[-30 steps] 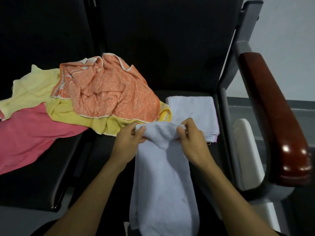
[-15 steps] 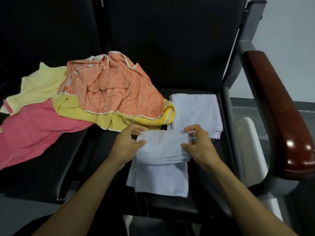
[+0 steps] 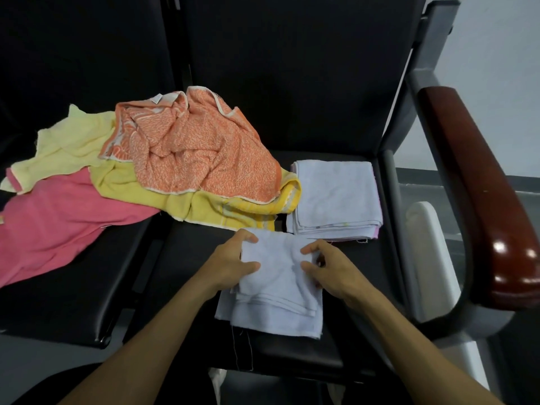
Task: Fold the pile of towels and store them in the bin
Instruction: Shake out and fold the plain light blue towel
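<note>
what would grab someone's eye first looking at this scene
Probably the crumpled orange patterned towel heaped on yellow and pink towels at left on the black seats. Next, the left hand and right hand gripping a half-folded pale blue towel in front, near a folded stack.

The small folded terry towel [image 3: 277, 290] at the front of the seat is a very pale lavender-white, plain and unpatterned. The folded stack of terry towels [image 3: 336, 197] behind it is the same pale lavender-white on top, with thin pink and violet edges showing at its lower right corner. The crumpled towel on top of the pile [image 3: 198, 147] is orange, speckled all over with white and bordered in white. Beneath it lies a mustard-yellow towel [image 3: 204, 209] with brighter yellow and faint pale stripes at its end, a plain pale lemon-yellow towel [image 3: 67, 147], and a plain pink towel [image 3: 58, 223]. The padded chair seats [image 3: 73, 302] are black. The glossy wooden armrest [image 3: 482, 194] is dark reddish brown.
</note>
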`<state>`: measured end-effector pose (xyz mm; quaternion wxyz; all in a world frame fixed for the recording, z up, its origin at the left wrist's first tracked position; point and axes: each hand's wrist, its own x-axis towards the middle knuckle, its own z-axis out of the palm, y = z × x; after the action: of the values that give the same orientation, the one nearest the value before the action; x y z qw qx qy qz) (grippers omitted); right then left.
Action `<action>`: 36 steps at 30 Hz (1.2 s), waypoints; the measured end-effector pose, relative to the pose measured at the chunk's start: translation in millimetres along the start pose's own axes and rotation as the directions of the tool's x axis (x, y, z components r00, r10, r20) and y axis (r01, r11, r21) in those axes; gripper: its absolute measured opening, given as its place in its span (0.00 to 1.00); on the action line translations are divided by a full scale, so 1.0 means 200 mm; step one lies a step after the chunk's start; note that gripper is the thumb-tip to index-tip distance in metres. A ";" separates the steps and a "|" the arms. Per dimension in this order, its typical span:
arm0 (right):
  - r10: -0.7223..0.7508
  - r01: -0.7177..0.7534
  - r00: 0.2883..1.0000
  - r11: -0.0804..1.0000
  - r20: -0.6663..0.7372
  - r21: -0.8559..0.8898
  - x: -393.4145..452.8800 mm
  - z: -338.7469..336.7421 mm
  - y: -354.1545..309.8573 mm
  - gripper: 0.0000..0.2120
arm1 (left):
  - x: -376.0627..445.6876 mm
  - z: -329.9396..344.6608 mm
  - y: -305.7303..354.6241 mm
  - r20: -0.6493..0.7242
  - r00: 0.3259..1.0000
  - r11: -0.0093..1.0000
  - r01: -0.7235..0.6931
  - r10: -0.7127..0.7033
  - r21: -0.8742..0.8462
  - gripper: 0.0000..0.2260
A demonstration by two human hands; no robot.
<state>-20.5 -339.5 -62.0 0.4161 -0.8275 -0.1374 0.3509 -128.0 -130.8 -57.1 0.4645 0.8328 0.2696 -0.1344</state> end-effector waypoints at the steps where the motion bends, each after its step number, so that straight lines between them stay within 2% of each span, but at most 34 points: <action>1: -0.008 0.008 1.000 1.000 -0.017 -0.016 0.00 0.01 0.00 0.11 | 0.00 0.00 0.01 -0.007 1.000 1.000 -0.011 0.011 0.020 0.17; 4: -0.024 0.022 0.998 0.999 -0.059 -0.035 -0.01 0.01 -0.01 0.16 | 0.00 0.00 0.02 -0.035 0.998 0.996 -0.056 0.059 0.063 0.12; 7: -0.015 0.016 0.998 1.000 -0.067 0.012 -0.01 -0.01 -0.02 0.25 | 0.00 -0.03 0.01 -0.093 0.993 0.997 -0.077 0.077 -0.001 0.07; 9: 0.010 -0.010 1.000 1.000 -0.011 -0.001 -0.02 -0.02 -0.02 0.31 | 0.00 -0.06 -0.01 -0.058 0.996 0.995 -0.074 0.070 -0.063 0.10; 12: 0.025 -0.013 0.995 0.992 0.092 -0.125 -0.07 -0.02 -0.03 0.36 | -0.03 -0.06 -0.03 0.049 0.998 0.999 -0.038 0.040 -0.039 0.22; 15: -0.004 0.028 0.994 0.974 0.107 -0.224 -0.08 -0.01 -0.03 0.37 | -0.04 -0.03 -0.05 0.084 0.995 0.995 -0.052 0.045 0.082 0.31; 18: 0.001 0.048 0.991 0.930 0.134 -0.364 -0.08 0.01 -0.03 0.38 | -0.05 -0.01 -0.06 0.119 0.992 0.971 -0.070 0.044 0.228 0.35; 20: 0.014 0.037 0.991 0.924 0.130 -0.382 -0.07 0.03 -0.02 0.36 | -0.05 0.00 -0.06 0.121 0.992 0.939 -0.065 0.025 0.338 0.36; 22: -0.088 0.078 0.996 0.889 -0.001 -0.451 -0.07 0.06 -0.03 0.30 | -0.05 0.03 -0.05 0.001 0.997 0.878 -0.065 0.073 0.474 0.32; 24: -0.332 0.177 0.931 0.774 -0.151 -0.608 -0.06 0.11 -0.04 0.23 | -0.04 0.06 -0.03 -0.172 0.946 0.790 -0.119 0.273 0.602 0.25; 26: -0.471 0.291 0.876 0.690 -0.107 -0.663 -0.04 0.18 -0.05 0.18 | -0.03 0.13 -0.02 -0.194 0.902 0.773 -0.200 0.385 0.603 0.22; 28: -0.445 0.342 0.895 0.643 0.029 -0.685 -0.02 0.26 0.00 0.23 | -0.01 0.21 -0.06 -0.096 0.926 0.759 -0.236 0.364 0.608 0.27; 30: -0.377 0.322 0.920 0.582 0.103 -0.747 0.00 0.31 0.08 0.30 | 0.02 0.28 -0.14 -0.036 0.939 0.715 -0.235 0.342 0.659 0.35; 32: -0.338 0.289 0.934 0.533 0.113 -0.796 0.02 0.31 0.14 0.36 | 0.03 0.30 -0.21 -0.026 0.949 0.678 -0.205 0.313 0.706 0.39; 36: -0.208 0.183 0.974 0.509 0.086 -0.841 0.01 0.26 0.17 0.44 | 0.04 0.30 -0.19 0.001 0.984 0.663 -0.121 0.179 0.739 0.42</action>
<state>-56.6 -328.7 -111.5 0.0034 -0.9087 -0.3762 0.1811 -142.1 -162.3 -119.1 0.0899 0.9726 0.1396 -0.1626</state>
